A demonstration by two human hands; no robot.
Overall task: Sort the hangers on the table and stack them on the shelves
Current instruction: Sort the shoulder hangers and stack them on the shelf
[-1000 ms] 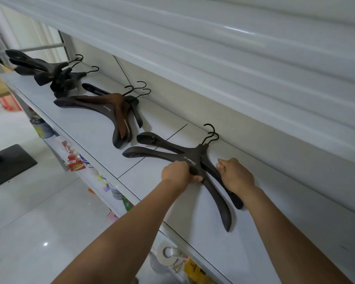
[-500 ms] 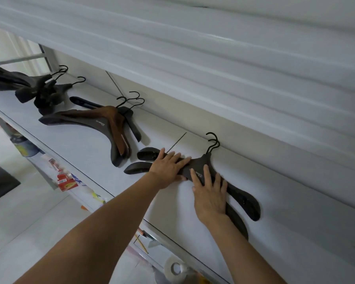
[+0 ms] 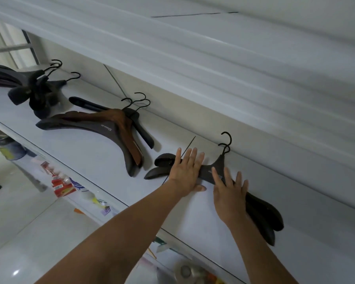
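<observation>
A small stack of black hangers (image 3: 260, 210) lies flat on the white shelf (image 3: 103, 160), hooks against the back wall. My left hand (image 3: 187, 173) presses flat on the stack's left arms with straight fingers. My right hand (image 3: 230, 193) lies flat on the middle and right arm, fingers spread. To the left rests a brown and dark hanger stack (image 3: 115, 126). Further left sits a pile of black hangers (image 3: 33, 87).
Another white shelf (image 3: 193, 48) hangs close overhead. Below the shelf edge a lower level holds red boxes (image 3: 59, 185), bottles and a tape roll (image 3: 186, 271). A pale tiled floor (image 3: 19, 232) spreads at lower left.
Both hands went from gripping the black hanger stack to lying flat on it with fingers straight. The stack was pushed back against the wall and turned a little.
</observation>
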